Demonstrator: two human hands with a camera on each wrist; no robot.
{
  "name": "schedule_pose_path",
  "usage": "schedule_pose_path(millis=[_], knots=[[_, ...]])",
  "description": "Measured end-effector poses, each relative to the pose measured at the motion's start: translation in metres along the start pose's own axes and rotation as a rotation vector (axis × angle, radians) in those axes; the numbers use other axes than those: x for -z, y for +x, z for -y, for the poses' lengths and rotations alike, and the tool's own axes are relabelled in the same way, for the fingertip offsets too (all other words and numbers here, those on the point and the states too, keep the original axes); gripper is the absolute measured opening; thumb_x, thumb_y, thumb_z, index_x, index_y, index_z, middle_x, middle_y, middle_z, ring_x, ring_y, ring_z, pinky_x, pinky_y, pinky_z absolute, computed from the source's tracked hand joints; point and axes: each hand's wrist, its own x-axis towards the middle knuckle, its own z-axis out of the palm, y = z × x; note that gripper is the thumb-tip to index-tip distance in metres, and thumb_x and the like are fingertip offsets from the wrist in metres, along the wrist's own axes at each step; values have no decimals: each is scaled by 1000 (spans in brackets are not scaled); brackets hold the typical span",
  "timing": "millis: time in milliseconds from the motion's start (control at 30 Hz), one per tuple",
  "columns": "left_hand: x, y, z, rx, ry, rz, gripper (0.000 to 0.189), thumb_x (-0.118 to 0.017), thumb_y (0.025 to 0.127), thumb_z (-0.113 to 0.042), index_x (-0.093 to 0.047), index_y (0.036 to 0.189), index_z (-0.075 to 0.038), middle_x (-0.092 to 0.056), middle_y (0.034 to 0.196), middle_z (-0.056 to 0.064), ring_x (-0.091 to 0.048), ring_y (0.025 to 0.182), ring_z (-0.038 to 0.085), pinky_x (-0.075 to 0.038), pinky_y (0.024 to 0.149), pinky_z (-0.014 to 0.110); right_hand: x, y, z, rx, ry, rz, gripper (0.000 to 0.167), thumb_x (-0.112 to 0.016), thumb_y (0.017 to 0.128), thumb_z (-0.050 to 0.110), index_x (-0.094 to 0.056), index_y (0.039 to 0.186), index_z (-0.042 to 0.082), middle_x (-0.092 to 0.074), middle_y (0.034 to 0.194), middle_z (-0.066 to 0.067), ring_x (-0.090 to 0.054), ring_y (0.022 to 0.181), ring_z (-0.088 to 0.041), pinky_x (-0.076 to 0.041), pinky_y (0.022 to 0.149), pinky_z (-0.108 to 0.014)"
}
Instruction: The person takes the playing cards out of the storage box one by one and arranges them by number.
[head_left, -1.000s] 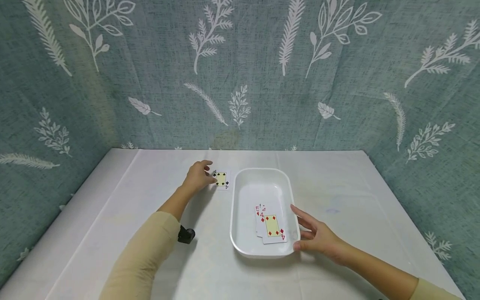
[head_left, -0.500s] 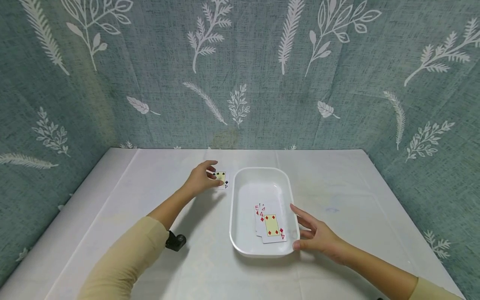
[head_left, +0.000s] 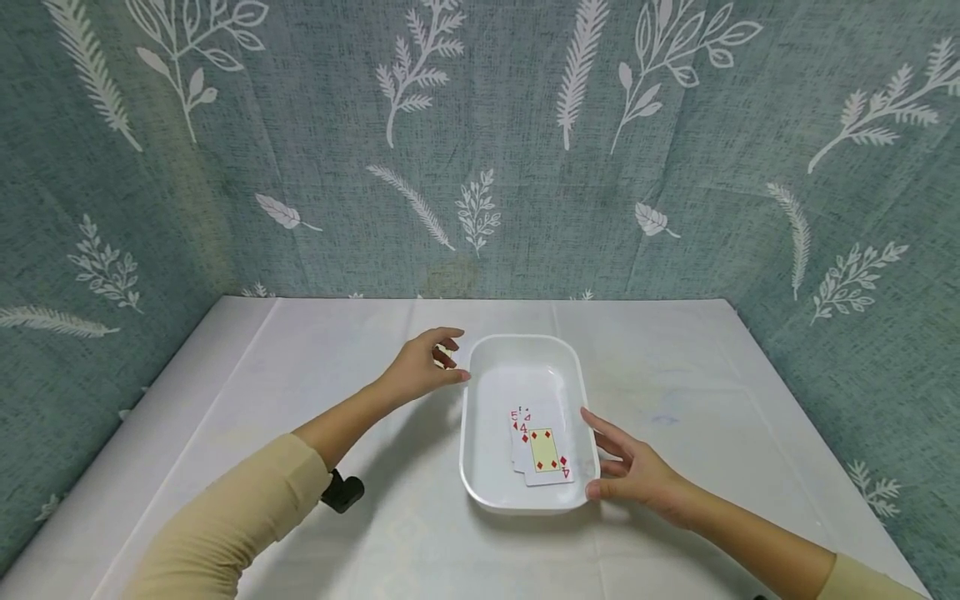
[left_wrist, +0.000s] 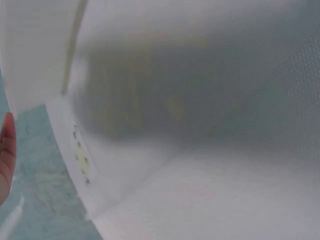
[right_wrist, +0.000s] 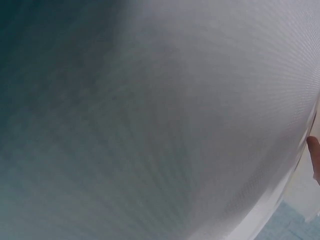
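A white rectangular tray [head_left: 513, 506] stands on the table, two overlapping diamond cards inside. The four of diamonds [head_left: 545, 454] lies over the five of diamonds [head_left: 519, 450]. At the tray's left side, my left hand [head_left: 423, 367] has its thumb tip right at the rim and its fingers spread, slightly bent. Behind those fingers, mostly hidden in the head view, is the four of spades [head_left: 442, 357]; the left wrist view shows this card [left_wrist: 82, 159] flat on the table. My right hand [head_left: 637, 475] rests against the tray's right side, fingers and thumb spread along the wall.
White cloth covers the table [head_left: 675, 358]. Green leaf-patterned fabric [head_left: 525, 250] rises behind it and at both sides. A black wrist camera [head_left: 343, 492] sits under my left forearm. The tray wall [left_wrist: 37, 55] fills the upper left of the left wrist view.
My left hand has moved right, from beside the four of spades to the tray's left rim, now covering most of the card. The right hand and tray have stayed put.
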Motion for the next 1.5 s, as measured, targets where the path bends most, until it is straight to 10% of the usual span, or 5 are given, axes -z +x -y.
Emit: schedule_pose_path(millis=[667,1500], knots=[[-17,-1,-50,-36,-46,101,70,-80,76,-23,-48,137,-14,-59,116,7,-61,89,14,-53,71,28,1,2,-3,-19,-2,-8,97,-76,78,6,-13,153,13,-19,151,-31,-43,126,-46,-52,86,-29],[-75,9,-51,-80,84,295,62,-83,72,-23,-57,125,-5,-63,105,10,-59,81,12,-48,69,21,0,2,-2,28,-16,11,97,-76,79,8,-11,152,7,-17,149,-34,-45,123,-48,-50,87,-25]])
